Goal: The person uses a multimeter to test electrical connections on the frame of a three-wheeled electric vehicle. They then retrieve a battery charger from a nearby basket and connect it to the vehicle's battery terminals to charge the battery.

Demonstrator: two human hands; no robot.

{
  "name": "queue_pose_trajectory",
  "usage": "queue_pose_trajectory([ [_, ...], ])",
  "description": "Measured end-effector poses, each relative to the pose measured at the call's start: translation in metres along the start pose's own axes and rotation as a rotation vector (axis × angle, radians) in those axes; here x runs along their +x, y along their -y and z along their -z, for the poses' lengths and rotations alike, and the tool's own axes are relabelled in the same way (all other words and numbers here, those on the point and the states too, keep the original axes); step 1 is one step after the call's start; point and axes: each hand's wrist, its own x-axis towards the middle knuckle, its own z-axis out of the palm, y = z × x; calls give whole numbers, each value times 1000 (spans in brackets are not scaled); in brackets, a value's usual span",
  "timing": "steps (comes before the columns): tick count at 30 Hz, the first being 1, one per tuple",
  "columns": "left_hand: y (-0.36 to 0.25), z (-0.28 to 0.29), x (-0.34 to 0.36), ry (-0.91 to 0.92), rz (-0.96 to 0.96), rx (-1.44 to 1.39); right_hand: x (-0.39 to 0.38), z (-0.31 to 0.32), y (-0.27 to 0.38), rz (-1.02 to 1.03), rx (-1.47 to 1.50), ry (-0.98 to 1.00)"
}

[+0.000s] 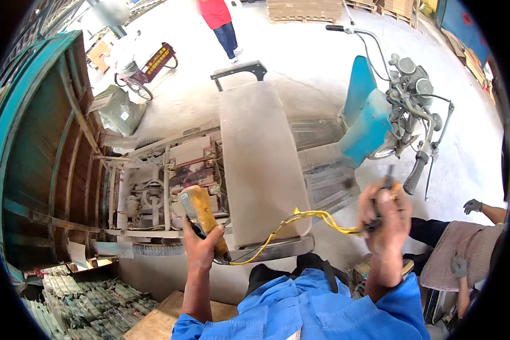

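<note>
My left hand [200, 247] grips a yellow multimeter [200, 207] with a grey face, held upright beside the seat's near left corner. Yellow and black test leads [317, 214] run from its lower end across the seat to my right hand [386, 218]. That hand is closed around the dark ends of the leads and blurred by motion; the tips are hard to make out. Between my hands lies the long dusty seat [260, 158] of a cargo tricycle. Left of the seat, the open frame shows red batteries [192, 161] and wiring.
The teal cargo bed [45, 153] stands tipped up at left. Handlebars [419, 156] and a blue front shield [368, 124] are at right. A co-worker with gloved hands [462, 263] is close by at lower right. Another person [218, 22] stands farther off. Bundled parts [85, 306] lie lower left.
</note>
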Motion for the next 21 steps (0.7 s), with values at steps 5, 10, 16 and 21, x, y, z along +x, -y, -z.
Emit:
queue_pose_trajectory([
  [5,21,-52,19,13,40,158,5,36,-25,-118,-130,30],
  [10,42,-84,30,59,79,119,-23,83,-2,-79,-219,102],
  [16,29,-131,20,124,92,102,-39,142,44,46,-223,-199],
  [21,12,-174,5,121,26,141,-5,211,60,149,-125,-380],
])
